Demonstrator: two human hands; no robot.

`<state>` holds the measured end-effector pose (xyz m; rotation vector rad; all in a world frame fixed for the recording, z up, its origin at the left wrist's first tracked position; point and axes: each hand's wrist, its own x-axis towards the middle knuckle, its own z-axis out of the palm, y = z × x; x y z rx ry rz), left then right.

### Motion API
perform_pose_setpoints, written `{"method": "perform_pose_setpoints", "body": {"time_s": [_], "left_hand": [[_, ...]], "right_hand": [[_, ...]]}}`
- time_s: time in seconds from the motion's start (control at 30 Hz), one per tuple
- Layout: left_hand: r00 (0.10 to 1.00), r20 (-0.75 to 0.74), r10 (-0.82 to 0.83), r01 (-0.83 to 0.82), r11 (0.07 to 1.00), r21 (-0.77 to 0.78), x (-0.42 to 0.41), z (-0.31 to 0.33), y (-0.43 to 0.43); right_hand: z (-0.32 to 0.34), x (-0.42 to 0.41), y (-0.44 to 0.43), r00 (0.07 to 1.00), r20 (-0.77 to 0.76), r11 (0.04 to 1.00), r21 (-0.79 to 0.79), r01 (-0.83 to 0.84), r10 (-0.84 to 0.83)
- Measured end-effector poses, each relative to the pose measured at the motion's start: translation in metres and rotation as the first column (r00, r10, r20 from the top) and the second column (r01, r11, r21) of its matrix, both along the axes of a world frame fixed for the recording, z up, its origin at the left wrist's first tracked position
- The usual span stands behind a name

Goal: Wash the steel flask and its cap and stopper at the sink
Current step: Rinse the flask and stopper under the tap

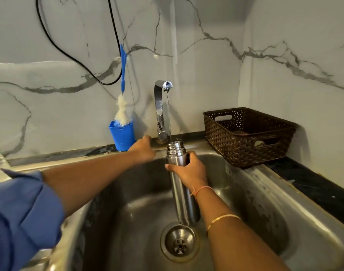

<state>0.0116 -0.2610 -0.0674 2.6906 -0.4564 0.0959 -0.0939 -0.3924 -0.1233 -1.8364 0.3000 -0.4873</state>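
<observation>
1. At the far left, a blue sleeve (20,212) covers the person's left upper arm, and the forearm reaches forward over the sink (265,202).
2. A blue holder (123,135) stands against the marble wall with a white-bristled bottle brush (122,112) upright in it.
3. The left hand (142,148) rests knuckles-up on the sink's back rim, just beside the base of the tap (159,106). Its fingertips are hidden, so it cannot be told whether it grasps anything.
4. A thin stream of water (169,118) falls from the tap spout into the open threaded mouth of the steel flask (179,192).
5. The flask is held nearly upright inside the sink, its base above the drain (180,245).
6. The right hand (188,171) is wrapped around the flask's upper body, just under the neck.
7. To the right, a brown perforated basket (247,137) sits on the black tabletop (313,184) in the corner.
</observation>
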Motion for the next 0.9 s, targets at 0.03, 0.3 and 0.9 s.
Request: {"method": "perform_pose_setpoints", "body": {"time_s": [0.03,0.3,0.9], "left_hand": [[1.000,0.026,-0.003,0.004,0.999,-0.036,0.003,0.004,-0.002],[0.999,-0.044,0.003,-0.012,0.980,-0.197,0.007,0.029,-0.029],[0.944,-0.281,-0.175,-0.001,0.849,-0.529,0.000,0.029,-0.048]], "right_hand": [[0.000,0.000,0.000,1.000,0.001,1.000,0.000,0.002,-0.002],[-0.004,0.003,-0.002,1.000,0.006,1.000,0.023,0.009,-0.009],[-0.005,0.003,-0.006,0.999,-0.035,0.996,0.082,0.029,-0.026]]}}
